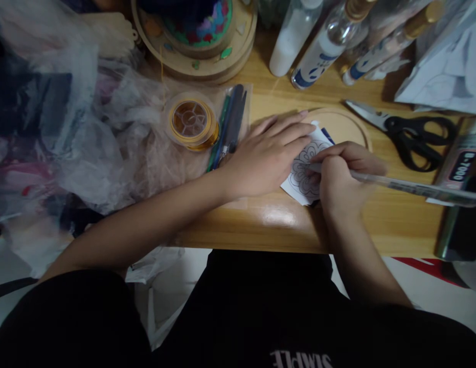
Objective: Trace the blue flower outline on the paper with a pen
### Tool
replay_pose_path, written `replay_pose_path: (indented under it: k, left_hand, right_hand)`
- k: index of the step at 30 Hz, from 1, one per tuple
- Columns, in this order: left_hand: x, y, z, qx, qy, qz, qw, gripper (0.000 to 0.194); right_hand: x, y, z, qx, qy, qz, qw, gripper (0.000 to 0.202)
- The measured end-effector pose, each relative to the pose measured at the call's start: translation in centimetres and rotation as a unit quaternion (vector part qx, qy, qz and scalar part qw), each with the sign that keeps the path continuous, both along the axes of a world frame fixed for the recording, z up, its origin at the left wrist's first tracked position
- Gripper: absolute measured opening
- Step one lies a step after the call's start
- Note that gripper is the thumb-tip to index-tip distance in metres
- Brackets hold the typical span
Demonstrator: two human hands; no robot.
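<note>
My white-lettered black cloth shirt [299, 332] is nearest. My left hand [268, 156] lies flat, gripping nothing, seemingly steadying the white flower-patterned paper [298, 180] under its fingers; beside it, my right hand [342, 178] pinches a long translucent pen [399, 184].

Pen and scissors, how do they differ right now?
The pen is held in the right hand, while the scissors lie on the table, unheld. The pen is a straight, greyish shaft; the scissors have looped black handles and metal blades. Both are hand tools.
</note>
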State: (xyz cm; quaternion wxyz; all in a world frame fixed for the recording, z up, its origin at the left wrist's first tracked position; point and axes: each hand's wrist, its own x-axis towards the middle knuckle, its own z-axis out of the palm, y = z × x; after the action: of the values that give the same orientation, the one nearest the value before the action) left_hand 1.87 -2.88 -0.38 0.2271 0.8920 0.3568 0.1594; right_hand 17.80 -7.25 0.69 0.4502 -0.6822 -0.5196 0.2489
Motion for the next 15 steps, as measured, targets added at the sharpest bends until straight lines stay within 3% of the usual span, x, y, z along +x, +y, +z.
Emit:
replay_pose_path:
  k: [9,15]
  left_hand:
    - [-0.14,-0.02,-0.27,0.023,-0.011,-0.012,1.0,0.048]
    - [-0.12,-0.05,-0.34,0.029,-0.009,-0.008,1.0,0.045]
  right_hand:
    - [-0.54,0.3,0.35,-0.006,0.104,-0.079,0.991,0.02]
    - [-0.35,-0.28,0.23,0.007,0.032,-0.025,0.999,0.02]
